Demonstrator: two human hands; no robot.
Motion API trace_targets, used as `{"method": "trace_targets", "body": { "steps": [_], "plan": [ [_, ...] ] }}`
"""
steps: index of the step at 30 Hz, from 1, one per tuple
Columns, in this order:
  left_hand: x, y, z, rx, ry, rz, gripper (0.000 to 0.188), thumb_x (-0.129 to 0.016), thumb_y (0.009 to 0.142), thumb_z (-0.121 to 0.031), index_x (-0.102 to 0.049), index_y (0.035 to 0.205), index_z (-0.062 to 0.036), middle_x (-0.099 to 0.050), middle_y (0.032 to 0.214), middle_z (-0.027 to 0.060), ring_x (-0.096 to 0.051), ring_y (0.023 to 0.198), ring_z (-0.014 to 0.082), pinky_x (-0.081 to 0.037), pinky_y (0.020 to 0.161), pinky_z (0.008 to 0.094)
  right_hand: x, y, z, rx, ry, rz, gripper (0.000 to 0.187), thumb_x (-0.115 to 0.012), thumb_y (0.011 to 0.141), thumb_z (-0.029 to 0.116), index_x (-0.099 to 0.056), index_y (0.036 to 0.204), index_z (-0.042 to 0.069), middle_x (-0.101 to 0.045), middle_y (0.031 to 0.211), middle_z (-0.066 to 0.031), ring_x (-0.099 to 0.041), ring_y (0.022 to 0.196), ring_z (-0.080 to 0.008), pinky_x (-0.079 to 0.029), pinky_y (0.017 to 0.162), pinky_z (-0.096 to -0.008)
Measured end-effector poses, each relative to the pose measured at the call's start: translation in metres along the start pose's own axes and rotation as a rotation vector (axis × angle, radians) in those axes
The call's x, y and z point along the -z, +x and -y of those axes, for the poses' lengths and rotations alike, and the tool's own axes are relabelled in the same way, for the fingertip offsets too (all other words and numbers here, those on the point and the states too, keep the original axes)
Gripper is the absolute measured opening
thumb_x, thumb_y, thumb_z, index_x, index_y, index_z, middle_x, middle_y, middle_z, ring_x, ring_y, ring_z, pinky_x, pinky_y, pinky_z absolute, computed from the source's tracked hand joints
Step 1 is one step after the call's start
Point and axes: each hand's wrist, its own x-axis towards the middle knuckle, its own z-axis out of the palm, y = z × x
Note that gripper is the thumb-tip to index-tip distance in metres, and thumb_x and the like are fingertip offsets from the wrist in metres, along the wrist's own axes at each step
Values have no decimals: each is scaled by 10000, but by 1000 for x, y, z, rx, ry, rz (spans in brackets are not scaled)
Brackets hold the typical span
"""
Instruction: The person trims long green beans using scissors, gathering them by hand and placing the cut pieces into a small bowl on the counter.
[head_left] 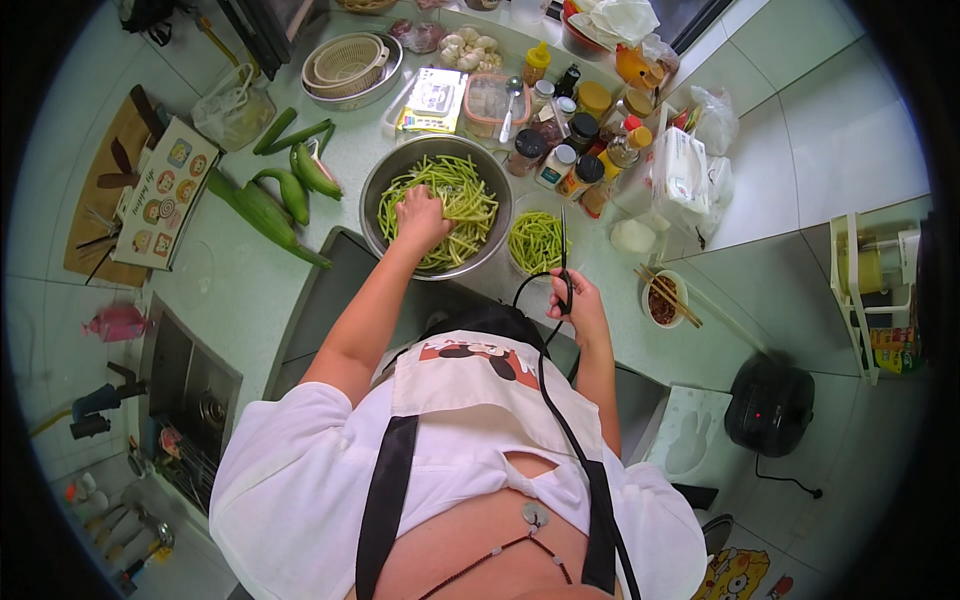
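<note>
The person's left hand (pixel 420 215) reaches into a large steel bowl (pixel 380 190) on the counter (pixel 350 150), its fingers (pixel 408 200) curled down into a heap of long green beans (pixel 460 195); whether they have closed on any beans cannot be told from above. The right hand (pixel 577 305) is held near the counter's edge, fingers wrapped around the black handles of a pair of scissors (pixel 564 270) whose blades point up and away toward a smaller bowl of cut bean pieces (pixel 537 240), just beside the big bowl on its right. Behind the bowls stands a cluster of spice jars and bottles (pixel 575 140). To the left of the big bowl lie several green gourds (pixel 285 195). To the right, a small bowl of dark sauce (pixel 662 300) carries a pair of chopsticks (pixel 670 290) across its rim. A white colander (pixel 348 62) sits at the far side of the counter.
</note>
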Motion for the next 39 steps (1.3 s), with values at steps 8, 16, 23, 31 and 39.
{"method": "trace_targets", "body": {
  "steps": [8,16,23,31,39],
  "plan": [
    [26,-9,2,-139,-62,-110,177,-584,720,-204,-555,826,-66,-591,849,103,-545,865,280,-356,775,456,1,1,6,4,2,17,235,-573,812,166,-519,1007,46,-516,631,-14,-488,444,-78,-456,456,-227],
    [50,-2,9,-168,-326,-150,243,-618,687,-117,-546,912,-61,-580,801,138,-559,772,325,-431,685,417,2,-1,7,19,13,24,247,-583,806,172,-521,1008,44,-514,633,-13,-484,444,-72,-456,460,-221],
    [26,3,33,-140,-580,-147,272,-616,699,-72,-568,966,-59,-570,744,98,-536,654,257,-427,622,337,4,-3,4,10,16,1,250,-582,806,165,-518,1014,42,-512,626,-13,-483,442,-72,-459,464,-225],
    [29,10,27,-91,-1366,84,362,-589,758,-92,-501,1098,-6,-568,774,89,-540,729,96,-436,644,250,0,1,5,8,5,2,251,-578,807,160,-518,1017,36,-514,626,-15,-487,442,-75,-457,457,-225],
    [20,6,28,80,-194,84,410,-582,772,-309,-519,1005,23,-567,922,184,-558,862,293,-441,755,363,1,3,3,18,15,12,245,-571,811,157,-516,1019,39,-513,631,-15,-490,446,-73,-455,454,-220]
  ]
}}
